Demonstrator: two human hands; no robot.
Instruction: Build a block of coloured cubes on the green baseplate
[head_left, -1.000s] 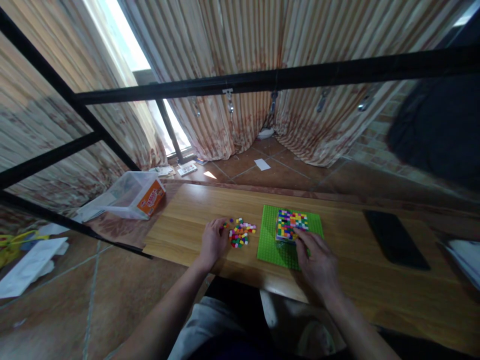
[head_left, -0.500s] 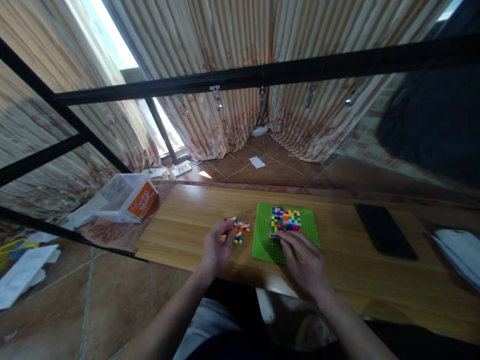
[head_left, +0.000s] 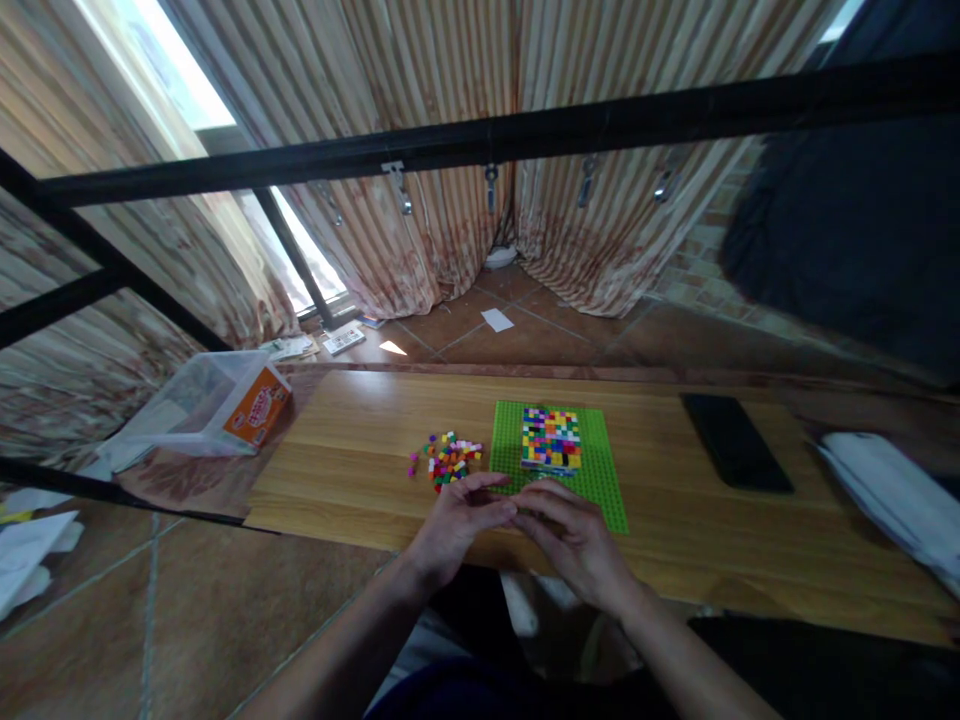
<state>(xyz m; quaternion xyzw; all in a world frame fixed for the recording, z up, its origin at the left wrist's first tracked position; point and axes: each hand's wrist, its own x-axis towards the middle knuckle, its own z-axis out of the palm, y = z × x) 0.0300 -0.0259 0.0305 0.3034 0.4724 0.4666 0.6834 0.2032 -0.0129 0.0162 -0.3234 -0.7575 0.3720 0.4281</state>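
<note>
My left hand [head_left: 466, 518] and my right hand [head_left: 564, 525] meet at the fingertips over the near edge of a green baseplate [head_left: 604, 470]. Both are closed in a pinch; whatever sits between the fingers is too small to make out. On the baseplate, just beyond my hands, stands a block of tightly packed small multicoloured bricks [head_left: 551, 437]. To its left, a loose pile of small coloured bricks [head_left: 450, 458] lies on the wooden table [head_left: 360, 440], partly behind my left hand.
A black phone-like slab [head_left: 735, 440] lies on the table's right side. A clear plastic bin with an orange label [head_left: 259, 405] stands on the floor at left. A black metal bar [head_left: 450, 150] crosses in front of the curtains. A white bundle [head_left: 885, 490] is at far right.
My left hand has moved right from the loose bricks, and my right hand has drawn back from the brick block; their fingertips now meet. The camera view has shifted slightly.
</note>
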